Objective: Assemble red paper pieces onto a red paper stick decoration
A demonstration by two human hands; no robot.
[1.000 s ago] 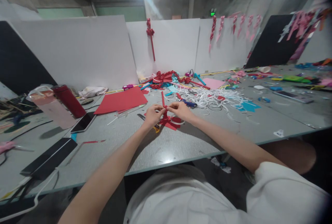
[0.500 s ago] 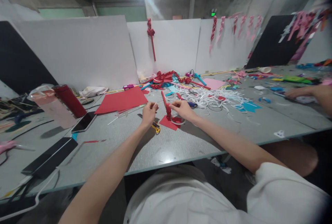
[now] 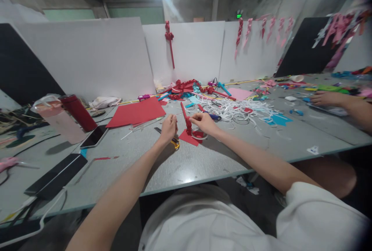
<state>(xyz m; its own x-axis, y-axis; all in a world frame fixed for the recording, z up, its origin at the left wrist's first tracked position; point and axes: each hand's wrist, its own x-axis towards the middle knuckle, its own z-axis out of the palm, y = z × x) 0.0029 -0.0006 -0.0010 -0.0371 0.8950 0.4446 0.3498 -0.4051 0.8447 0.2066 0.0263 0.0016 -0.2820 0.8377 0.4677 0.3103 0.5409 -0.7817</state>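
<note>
A red strip-like piece (image 3: 188, 126) with a knobbly lower part stands nearly upright in front of me. My right hand (image 3: 205, 123) pinches its edge from the right with thumb and fingertips. To the left of it, apart from the piece, my left hand (image 3: 169, 127) is closed, the fingertips pressed together; whatever lies between them is too small to make out. Beneath the piece are red paper scraps (image 3: 188, 138), with a curl of white strip (image 3: 203, 137) at their right. A yellow-and-black tool (image 3: 176, 144), partly hidden, lies under my left wrist.
Red sheets (image 3: 138, 110) lie beyond my left hand. White strips (image 3: 241, 107) are heaped at the right. A phone (image 3: 94, 136), a red bottle (image 3: 78, 112) and a black box-like device (image 3: 56, 175) occupy the left side. Another person's hand (image 3: 327, 99) works at far right.
My left hand has turned slightly and its fingers have closed more. My right hand stays almost still at the red piece. The other person's hand has shifted left.
</note>
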